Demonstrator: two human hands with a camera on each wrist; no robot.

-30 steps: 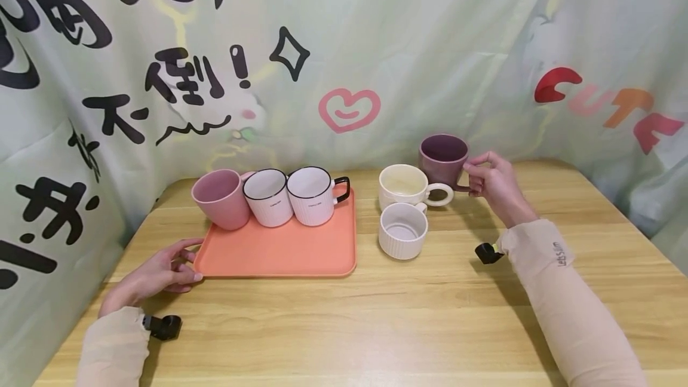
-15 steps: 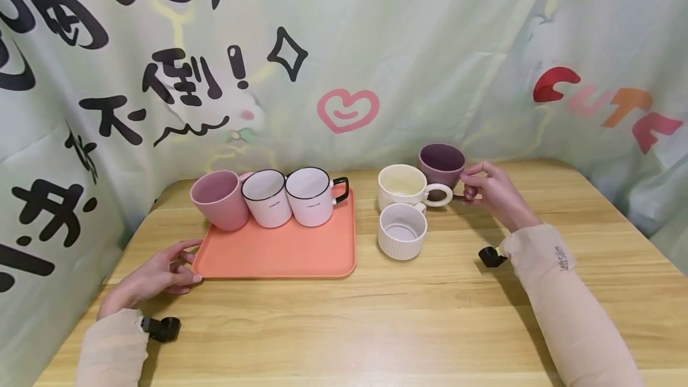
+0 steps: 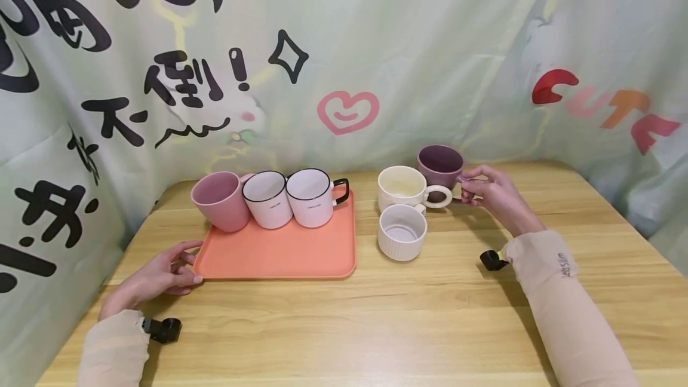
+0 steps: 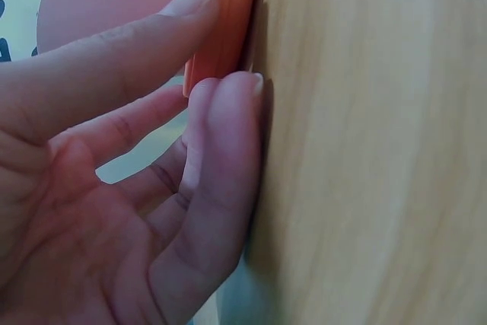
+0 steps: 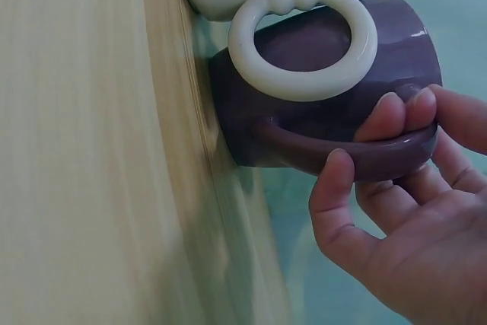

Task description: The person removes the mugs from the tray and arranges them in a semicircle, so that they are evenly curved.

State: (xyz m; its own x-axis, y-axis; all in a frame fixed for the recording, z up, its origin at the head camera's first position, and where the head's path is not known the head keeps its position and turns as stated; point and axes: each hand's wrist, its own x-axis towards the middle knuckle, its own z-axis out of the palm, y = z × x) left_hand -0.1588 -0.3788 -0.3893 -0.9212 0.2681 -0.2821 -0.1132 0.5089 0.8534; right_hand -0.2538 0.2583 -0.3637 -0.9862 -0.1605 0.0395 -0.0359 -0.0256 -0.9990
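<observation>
My right hand [image 3: 494, 199] pinches the handle of a purple mug [image 5: 297, 123], which stands upright behind a cream mug [image 3: 400, 187]. The cream mug's round ring handle [image 5: 303, 74] overlaps the purple mug in the right wrist view. In front of the cream mug is a small ribbed whitish cup [image 3: 402, 240]. At the near left corner of an orange tray [image 3: 279, 255], my left hand [image 3: 161, 267] holds the edge, with the thumb [image 4: 190, 9] on the rim and the other fingers curled beside it. Along the tray's back stand a pink mug [image 3: 220, 205] and two white black-rimmed mugs [image 3: 269, 205].
A wooden table [image 3: 344, 327] runs beneath everything. Close behind it hangs a pale green curtain [image 3: 430, 46] printed with lettering and a pink heart. The ribbed cup and cream mug stand close together right of the tray.
The purple mug has come down a little behind the cream mug, my right hand lowering with it. My left hand and the tray have stayed put.
</observation>
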